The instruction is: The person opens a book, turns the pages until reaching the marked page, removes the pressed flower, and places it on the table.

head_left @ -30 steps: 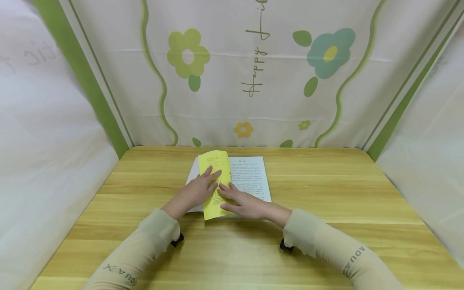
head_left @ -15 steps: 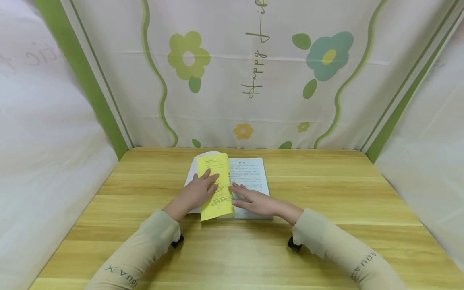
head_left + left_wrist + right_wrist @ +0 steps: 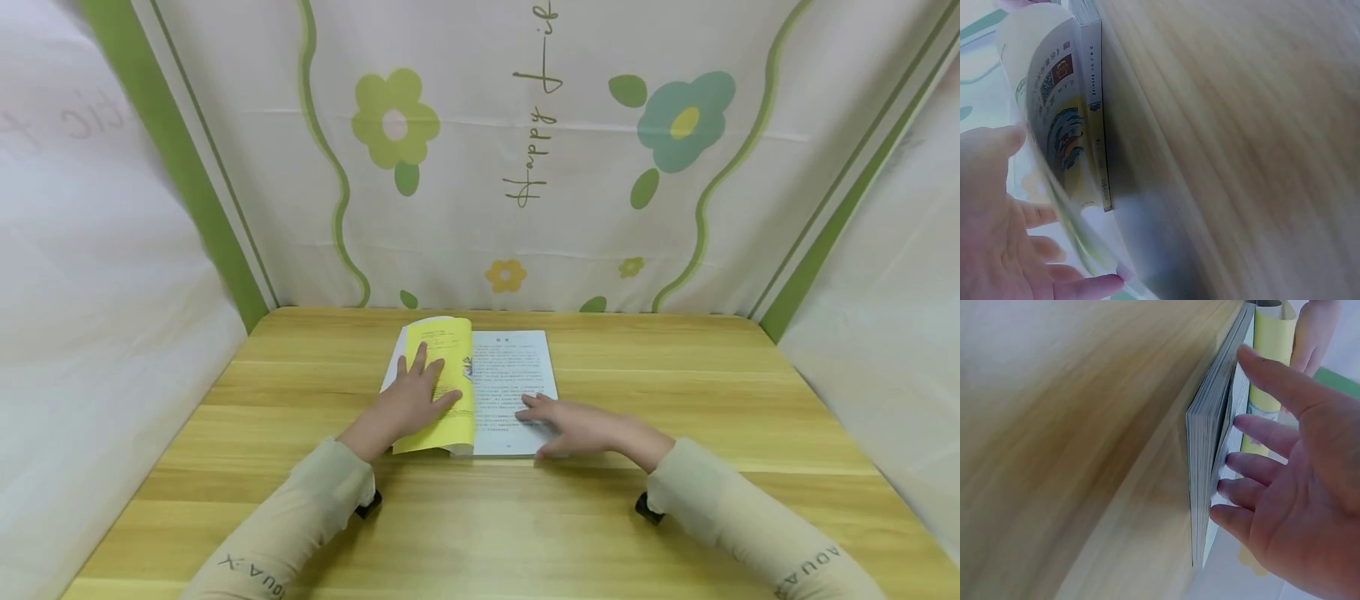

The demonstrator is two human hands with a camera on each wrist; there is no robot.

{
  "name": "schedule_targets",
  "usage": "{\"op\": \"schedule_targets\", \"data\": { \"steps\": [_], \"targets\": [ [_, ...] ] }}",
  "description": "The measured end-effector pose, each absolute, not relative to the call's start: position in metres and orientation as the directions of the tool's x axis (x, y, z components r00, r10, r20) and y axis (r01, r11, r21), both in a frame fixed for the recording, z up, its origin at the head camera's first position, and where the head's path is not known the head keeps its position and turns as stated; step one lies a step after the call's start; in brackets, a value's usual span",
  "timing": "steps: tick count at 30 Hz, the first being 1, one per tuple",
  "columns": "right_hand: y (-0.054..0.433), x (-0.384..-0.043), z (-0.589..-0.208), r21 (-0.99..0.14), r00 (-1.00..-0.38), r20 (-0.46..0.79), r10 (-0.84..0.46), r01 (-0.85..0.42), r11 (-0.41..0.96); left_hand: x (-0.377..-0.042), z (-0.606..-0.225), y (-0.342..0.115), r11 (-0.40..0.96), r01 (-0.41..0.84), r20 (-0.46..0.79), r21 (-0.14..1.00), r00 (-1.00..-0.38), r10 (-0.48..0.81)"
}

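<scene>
An open book [image 3: 510,367] lies on the wooden table, its right-hand page white and printed. On its left side a yellow page [image 3: 450,337] bows upward, over a white sheet partly showing beneath. My left hand [image 3: 405,404] rests on the yellow page with fingers spread. In the left wrist view, the book's spine [image 3: 1096,119] and a curved sheet with a coloured picture are visible. Near the lower right corner, my right hand [image 3: 581,425] touches the white page with extended fingers. The right wrist view shows those fingers [image 3: 1260,465] along the page surface, above the thick page block [image 3: 1205,437].
The wooden table [image 3: 480,533] extends around the book on all sides. Behind it hangs a white curtain [image 3: 465,208] with flowers and lettering; more white fabric hangs to the left and right. Each wrist wears a black device [image 3: 649,508].
My right hand has slid rightward, off the yellow page and across the white page to its lower right. My left hand stays on the yellow page, which now lies further left, uncovering the inner margin.
</scene>
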State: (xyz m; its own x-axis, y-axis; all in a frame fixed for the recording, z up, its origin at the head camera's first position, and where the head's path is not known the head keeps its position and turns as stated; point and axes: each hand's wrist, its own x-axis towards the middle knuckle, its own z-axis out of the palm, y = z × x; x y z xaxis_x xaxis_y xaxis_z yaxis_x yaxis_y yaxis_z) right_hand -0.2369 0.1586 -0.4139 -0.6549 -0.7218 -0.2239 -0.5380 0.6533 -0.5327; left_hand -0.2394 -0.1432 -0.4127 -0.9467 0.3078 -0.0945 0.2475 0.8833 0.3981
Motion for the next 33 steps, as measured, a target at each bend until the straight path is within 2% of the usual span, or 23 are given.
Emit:
{"op": "schedule_targets", "data": {
  "steps": [4,21,33],
  "targets": [
    [0.164,-0.237,-0.414,-0.522,-0.668,-0.218,-0.711,-0.536,0.664,-0.237,-0.411,-0.142,0.887,0.23,-0.111,0.4,-0.949,0.296],
    [0.167,-0.24,-0.414,-0.517,-0.639,-0.212,-0.739,-0.569,0.64,-0.241,-0.416,-0.142,0.916,0.219,-0.151,0.335,-0.948,0.282],
    [0.177,-0.245,-0.413,-0.501,-0.597,-0.236,-0.767,-0.601,0.622,-0.243,-0.413,-0.154,0.859,0.249,-0.161,0.447,-0.922,0.351]
  ]
}}
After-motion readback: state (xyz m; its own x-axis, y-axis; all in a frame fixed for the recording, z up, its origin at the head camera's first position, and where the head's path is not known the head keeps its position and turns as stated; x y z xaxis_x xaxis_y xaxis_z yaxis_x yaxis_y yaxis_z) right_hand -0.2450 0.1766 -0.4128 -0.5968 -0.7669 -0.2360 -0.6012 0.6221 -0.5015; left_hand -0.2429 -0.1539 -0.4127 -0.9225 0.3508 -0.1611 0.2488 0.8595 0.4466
